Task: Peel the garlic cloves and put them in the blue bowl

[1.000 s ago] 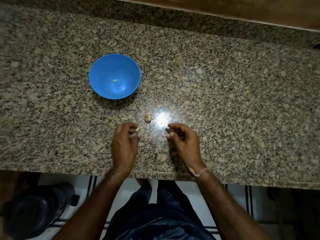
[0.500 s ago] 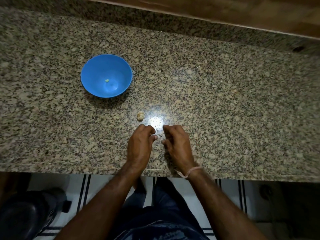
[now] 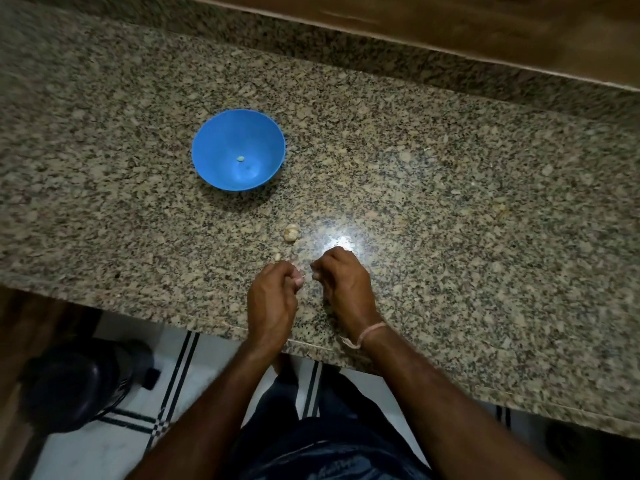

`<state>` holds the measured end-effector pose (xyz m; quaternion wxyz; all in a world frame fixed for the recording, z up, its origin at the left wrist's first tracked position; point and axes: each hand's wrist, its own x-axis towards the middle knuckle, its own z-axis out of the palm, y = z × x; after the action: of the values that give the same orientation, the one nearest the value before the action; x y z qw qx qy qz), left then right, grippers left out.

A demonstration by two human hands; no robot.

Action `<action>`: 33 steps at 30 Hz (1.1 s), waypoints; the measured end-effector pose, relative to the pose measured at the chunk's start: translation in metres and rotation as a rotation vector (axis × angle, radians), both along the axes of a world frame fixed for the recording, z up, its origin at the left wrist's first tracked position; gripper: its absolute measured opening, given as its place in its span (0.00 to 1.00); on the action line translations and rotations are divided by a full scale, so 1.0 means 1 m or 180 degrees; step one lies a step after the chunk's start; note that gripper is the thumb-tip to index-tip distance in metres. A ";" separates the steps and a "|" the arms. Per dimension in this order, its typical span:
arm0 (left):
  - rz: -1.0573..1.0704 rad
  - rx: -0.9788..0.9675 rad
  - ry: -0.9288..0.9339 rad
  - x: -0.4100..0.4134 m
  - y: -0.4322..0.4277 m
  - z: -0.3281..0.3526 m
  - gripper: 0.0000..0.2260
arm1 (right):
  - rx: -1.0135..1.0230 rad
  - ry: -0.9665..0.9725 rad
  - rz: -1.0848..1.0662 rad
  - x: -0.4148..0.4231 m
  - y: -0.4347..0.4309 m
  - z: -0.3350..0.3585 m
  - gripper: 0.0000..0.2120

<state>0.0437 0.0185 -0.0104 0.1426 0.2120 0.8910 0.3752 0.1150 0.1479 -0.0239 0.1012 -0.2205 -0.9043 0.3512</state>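
Head view, looking down on a speckled granite counter (image 3: 450, 202) with a raised back ledge along its far edge. The blue bowl (image 3: 221, 147) stands upright toward the far left of the counter, well apart from the hands, and one small peeled clove (image 3: 240, 159) lies on its bottom. Between the bowl and the near edge sits a pale garlic cluster (image 3: 291, 232), just left of a bright glare spot. A smaller loose clove (image 3: 277, 257) lies nearer the front edge, just beyond the left hand's knuckles. Both hands hover close together over the near edge, knuckles up. The left hand (image 3: 273, 299) has its fingers curled in and pinches a small pale bit (image 3: 300, 279) at its tips; whether this is clove or skin cannot be told. The right hand (image 3: 341, 282) is curled as well, fingertips turned toward the left hand and almost touching it, but whether it grips anything is hidden. A thin thread band (image 3: 370, 332) circles the right wrist. Below the counter edge are white floor tiles with dark stripes and a dark rounded object (image 3: 76, 386) at lower left.
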 end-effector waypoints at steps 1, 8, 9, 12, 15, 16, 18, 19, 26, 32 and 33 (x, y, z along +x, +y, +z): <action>0.0052 0.0022 -0.0043 0.002 -0.001 0.001 0.12 | 0.0220 -0.0055 -0.0015 -0.003 0.001 0.002 0.06; 0.0505 0.0170 -0.0369 0.008 0.002 0.012 0.09 | 0.0841 -0.0710 0.0314 -0.015 0.005 0.013 0.07; 0.0606 0.0216 -0.0445 0.010 0.000 0.014 0.09 | 0.0734 -0.0791 0.0295 -0.013 0.002 0.013 0.08; 0.0942 0.0255 -0.0646 0.013 -0.011 0.015 0.08 | -0.0629 -0.0704 -0.0028 -0.008 -0.007 0.019 0.12; 0.1161 0.0398 -0.0740 0.015 -0.031 0.014 0.08 | -0.2559 -0.0813 -0.0300 -0.013 -0.024 0.025 0.12; 0.1221 0.0465 -0.0732 0.016 -0.042 0.015 0.07 | -0.3130 -0.0852 -0.0366 -0.017 -0.036 0.028 0.13; 0.1405 0.0543 -0.0710 0.015 -0.067 0.019 0.07 | -0.3909 -0.0879 -0.0332 -0.028 -0.061 0.035 0.18; 0.1526 0.0558 -0.0694 0.014 -0.081 0.020 0.07 | -0.4138 -0.0873 -0.0247 -0.034 -0.075 0.036 0.19; 0.2394 0.0698 -0.0573 0.000 -0.217 0.027 0.11 | -0.4049 -0.1279 0.0390 -0.090 -0.203 0.033 0.14; 0.2884 0.0791 -0.0381 -0.010 -0.376 0.013 0.11 | -0.3705 -0.1471 0.0721 -0.126 -0.355 0.030 0.07; 0.2948 0.0795 -0.0389 -0.010 -0.400 0.009 0.10 | -0.3740 -0.1547 0.0728 -0.131 -0.380 0.027 0.08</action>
<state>0.0335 -0.3819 -0.0016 -0.0139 -0.2139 0.8298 0.5152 -0.0156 -0.2323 0.0026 -0.2821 -0.2147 -0.5763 0.7364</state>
